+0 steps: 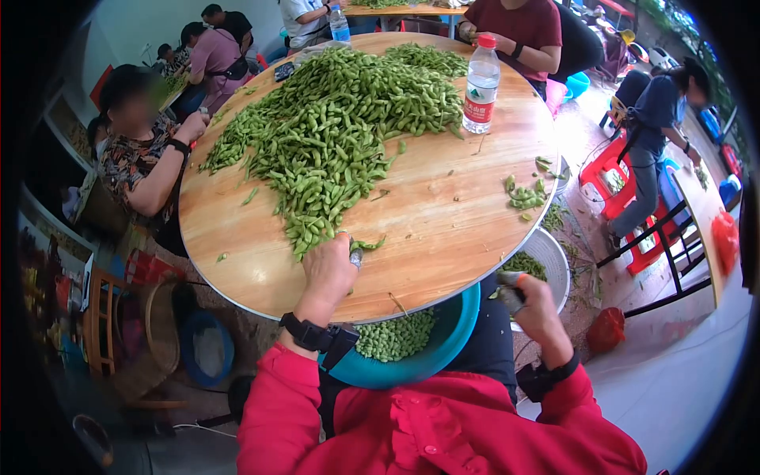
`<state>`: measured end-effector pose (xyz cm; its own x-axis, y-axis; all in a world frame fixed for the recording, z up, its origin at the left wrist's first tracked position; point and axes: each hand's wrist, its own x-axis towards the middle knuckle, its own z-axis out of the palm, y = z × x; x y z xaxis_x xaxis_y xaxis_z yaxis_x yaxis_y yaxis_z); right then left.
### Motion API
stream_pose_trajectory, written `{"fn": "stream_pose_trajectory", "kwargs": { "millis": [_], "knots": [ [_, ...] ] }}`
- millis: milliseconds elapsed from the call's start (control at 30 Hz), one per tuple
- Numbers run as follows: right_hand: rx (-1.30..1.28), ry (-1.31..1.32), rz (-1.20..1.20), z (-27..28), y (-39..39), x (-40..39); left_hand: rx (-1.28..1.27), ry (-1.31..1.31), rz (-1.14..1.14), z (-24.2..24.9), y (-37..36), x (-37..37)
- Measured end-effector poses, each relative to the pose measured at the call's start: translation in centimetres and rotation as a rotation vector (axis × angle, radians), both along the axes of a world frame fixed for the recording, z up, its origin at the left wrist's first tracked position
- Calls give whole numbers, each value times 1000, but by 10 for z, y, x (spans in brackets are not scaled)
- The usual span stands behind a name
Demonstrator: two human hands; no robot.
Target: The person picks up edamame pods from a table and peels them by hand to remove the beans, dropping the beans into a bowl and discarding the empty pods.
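Observation:
A big heap of green edamame pods (340, 119) covers much of the round wooden table (443, 229). At its near tip my left hand (328, 267) is closed, with pods sticking out past the fingers, and grey wrapping shows on a finger. My right hand (537, 309) is off the table's right edge, over a white basket (556, 265) that holds green pods. Its fingers are curled, wrapped in grey and a little blurred; what they hold cannot be made out. Below the table edge, a teal basin (451, 332) in my lap contains shelled green beans (396, 336).
A water bottle (480, 85) with a red cap stands right of the heap. Several loose pods (524, 194) lie near the table's right edge. One person (142, 150) sits at the left, another (518, 36) across. Red stools (617, 182) stand on the right.

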<state>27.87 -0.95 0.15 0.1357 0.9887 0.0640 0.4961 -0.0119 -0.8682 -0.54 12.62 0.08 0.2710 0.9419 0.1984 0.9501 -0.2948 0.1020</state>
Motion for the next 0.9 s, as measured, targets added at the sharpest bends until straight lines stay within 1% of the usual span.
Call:
{"fn": "stream_pose_trajectory", "kwargs": {
  "millis": [100, 133, 200, 233, 267, 300, 333, 367, 433, 467, 567, 667, 767, 800, 833, 867, 900],
  "knots": [
    [58, 123, 123, 2, 11, -36, -68, -330, 70, 22, -11, 3],
    [65, 184, 159, 2, 16, -48, -141, -656, 4, 17, -12, 2],
    [-113, 205, 271, 15, 27, -66, -288, -1304, -130, 4, -15, -1],
    [-47, 290, 295, 9, 33, -79, -309, -1506, -92, 8, -24, 8],
    [36, 434, 330, 8, 38, -93, -415, -1647, -58, 13, -33, 11],
    [113, 354, 383, 5, 45, -101, -523, -1788, -21, 17, -44, 13],
    [112, 403, 402, 5, 47, -108, -635, -1928, 18, 18, -53, 16],
    [110, 452, 421, 6, 49, -114, -656, -1965, 19, 16, -61, 21],
    [-53, 805, 383, 11, 48, -120, -710, -2011, 6, 14, -74, 25],
    [-59, 778, 383, 10, 48, -119, -727, -2042, -5, 11, -78, 26],
    [-75, 725, 386, 6, 44, -107, -742, -1926, -105, 22, -83, 26],
    [-126, 598, 394, 6, 44, -96, -636, -1646, -150, 8, -74, 15],
    [-60, 487, 309, 5, 41, -81, -537, -1552, -78, 6, -69, 5],
    [-21, 458, 222, 20, 39, -70, -497, -1532, -47, 7, -68, 0],
    [48, 319, 137, 23, 39, -50, -433, -1506, -58, 9, -66, -6],
    [37, 328, 10, 18, 37, -28, -322, -1383, -61, 8, -61, -13],
    [98, 581, -124, 14, 34, -9, -215, -1257, -66, 5, -56, -21]
  ]
}}
